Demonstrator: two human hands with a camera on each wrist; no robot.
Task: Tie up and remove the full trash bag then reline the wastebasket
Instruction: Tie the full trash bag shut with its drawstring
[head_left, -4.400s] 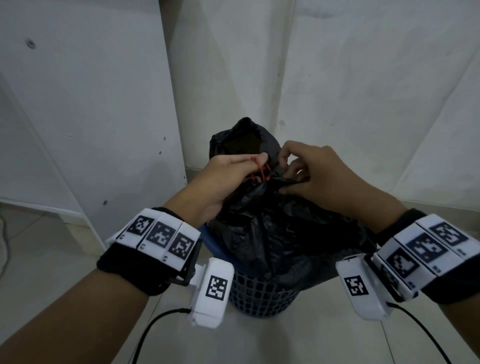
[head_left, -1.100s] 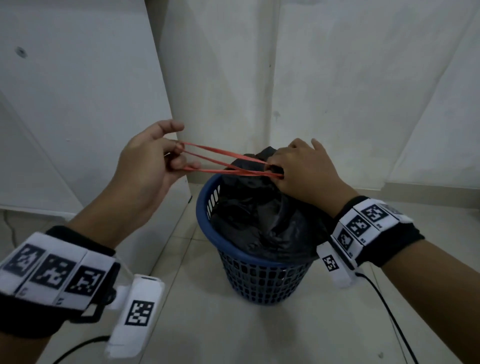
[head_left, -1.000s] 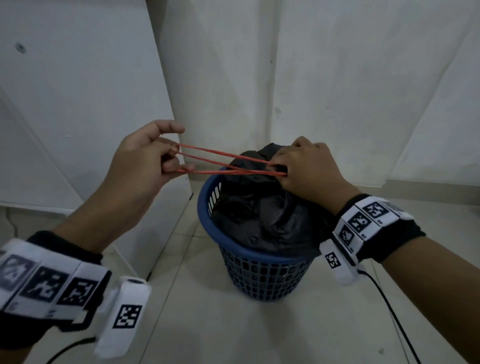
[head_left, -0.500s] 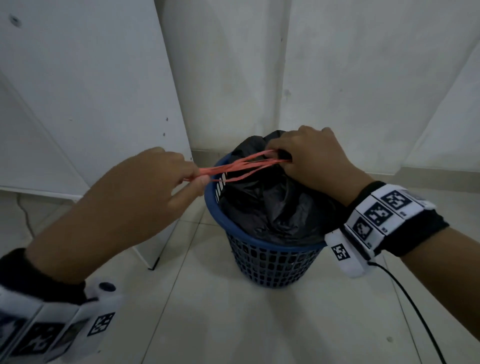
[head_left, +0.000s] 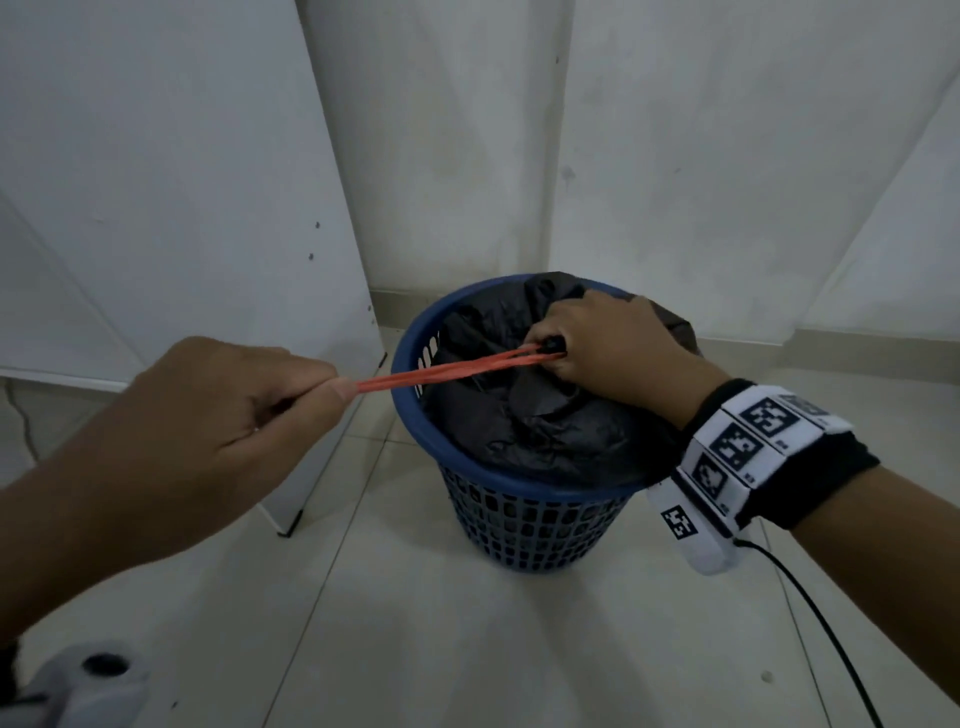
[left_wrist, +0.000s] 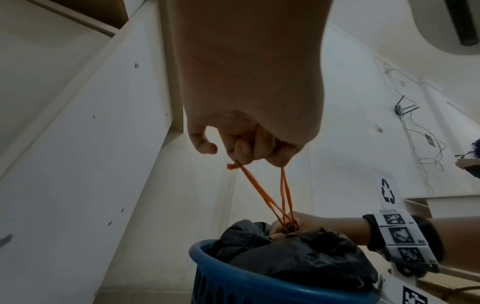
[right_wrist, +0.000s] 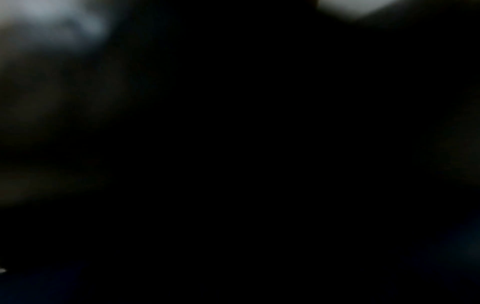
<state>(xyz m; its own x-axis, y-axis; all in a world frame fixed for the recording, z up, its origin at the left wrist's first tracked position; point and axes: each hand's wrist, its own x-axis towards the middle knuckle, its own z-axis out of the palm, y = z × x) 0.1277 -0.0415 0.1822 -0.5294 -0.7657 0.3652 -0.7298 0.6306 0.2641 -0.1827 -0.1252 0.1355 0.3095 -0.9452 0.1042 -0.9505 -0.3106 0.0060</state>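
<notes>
Trash bag (head_left: 540, 415), black and crumpled, is seen filling a blue perforated wastebasket (head_left: 524, 519) that stands on the pale tiled floor (head_left: 467, 649) near a corner of white walls. The bag's gathered neck is clamped in the curled fingers of the right hand (head_left: 608, 348), which rests on top of the bag inside the rim. An orange drawstring (head_left: 447, 370) is stretched taut from that neck out over the basket's left rim to the left hand (head_left: 218, 426), where it is pinched in a closed fist; in the left wrist view several strands are seen running from the fingers (left_wrist: 249, 152) down to the bag. The right wrist view is almost wholly dark, so the inner grip of that hand is probably, not certainly, on the bag alone. A white cabinet panel (head_left: 171, 208) stands just left of the basket.
</notes>
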